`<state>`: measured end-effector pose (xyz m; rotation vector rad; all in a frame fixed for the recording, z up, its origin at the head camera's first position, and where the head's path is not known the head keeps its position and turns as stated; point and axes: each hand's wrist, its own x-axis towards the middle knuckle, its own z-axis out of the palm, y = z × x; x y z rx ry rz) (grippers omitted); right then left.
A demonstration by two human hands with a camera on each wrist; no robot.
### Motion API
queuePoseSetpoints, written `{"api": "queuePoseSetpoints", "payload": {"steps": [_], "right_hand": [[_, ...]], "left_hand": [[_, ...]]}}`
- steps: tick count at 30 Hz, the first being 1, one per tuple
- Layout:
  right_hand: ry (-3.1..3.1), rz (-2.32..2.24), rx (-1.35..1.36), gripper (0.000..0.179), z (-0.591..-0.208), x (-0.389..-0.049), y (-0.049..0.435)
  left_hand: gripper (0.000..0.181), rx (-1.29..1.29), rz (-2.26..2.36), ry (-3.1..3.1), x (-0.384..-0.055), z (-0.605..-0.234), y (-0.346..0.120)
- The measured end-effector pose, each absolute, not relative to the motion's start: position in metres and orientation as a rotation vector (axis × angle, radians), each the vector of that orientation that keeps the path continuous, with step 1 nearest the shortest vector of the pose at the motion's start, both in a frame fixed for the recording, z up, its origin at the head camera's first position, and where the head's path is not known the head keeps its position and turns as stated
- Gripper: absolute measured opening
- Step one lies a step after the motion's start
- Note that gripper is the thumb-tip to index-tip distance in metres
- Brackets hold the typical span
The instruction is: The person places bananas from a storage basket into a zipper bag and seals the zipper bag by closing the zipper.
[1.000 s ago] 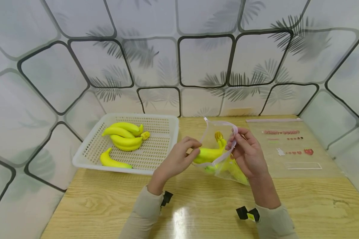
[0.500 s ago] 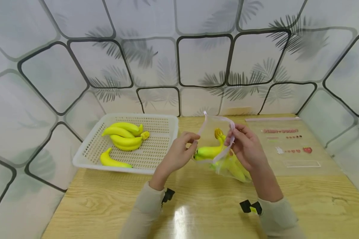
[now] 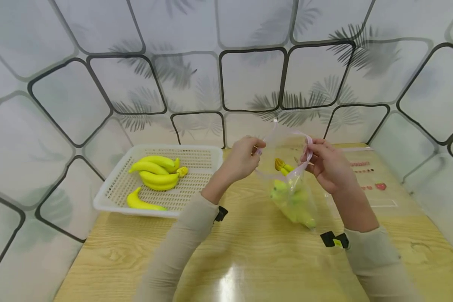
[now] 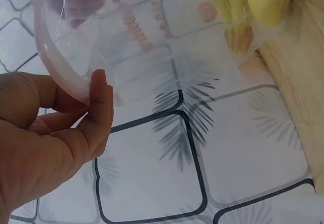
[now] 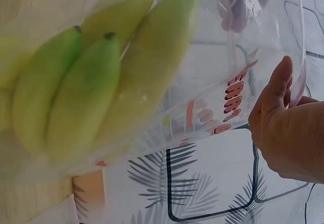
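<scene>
head view, bag: the clear bag [image 3: 297, 178] is held mouth upward, with bagged bananas [image 3: 292, 205] low inside; whether its bottom touches the table [image 3: 117, 251] i cannot tell.
head view, hands: the left hand [image 3: 241, 159] pinches one side of the mouth, the right hand [image 3: 332, 165] the other, spreading it.
head view, step: probably raising the mouth so the fruit settles; the next move seems to call for keeping both pinches while the fruit sinks clear of the opening.
head view, basket: loose bananas [image 3: 158, 182] lie in the white basket [image 3: 136, 212], left of the bag.
head view, second bag: the flat bag [image 3: 377, 199] is partly covered by the right arm.
left wrist view, rim: thumb and fingers hold the pink rim [image 4: 53, 69]; the other hand is blurred through plastic, the fruit cut off above.
right wrist view, fruit: hazy behind plastic, cut off at the left edge.
right wrist view, grip: fingertips mostly hidden behind the thumb.
</scene>
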<state>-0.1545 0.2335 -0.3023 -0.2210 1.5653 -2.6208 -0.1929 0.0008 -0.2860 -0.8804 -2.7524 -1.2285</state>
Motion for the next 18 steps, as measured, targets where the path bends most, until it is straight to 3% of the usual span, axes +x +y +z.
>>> {"api": "queuePoseSetpoints", "payload": {"steps": [12, 18], "right_hand": [[1.876, -2.590, -0.030, 0.002, -0.265, -0.170, 0.257], [2.248, -2.437, 0.044, 0.014, -0.255, -0.177, 0.252]], "left_hand": [[0.044, -0.857, -0.793, -2.837, -0.218, -0.240, 0.010], [0.048, -0.870, -0.657, -2.924, -0.225, -0.239, 0.016]]}}
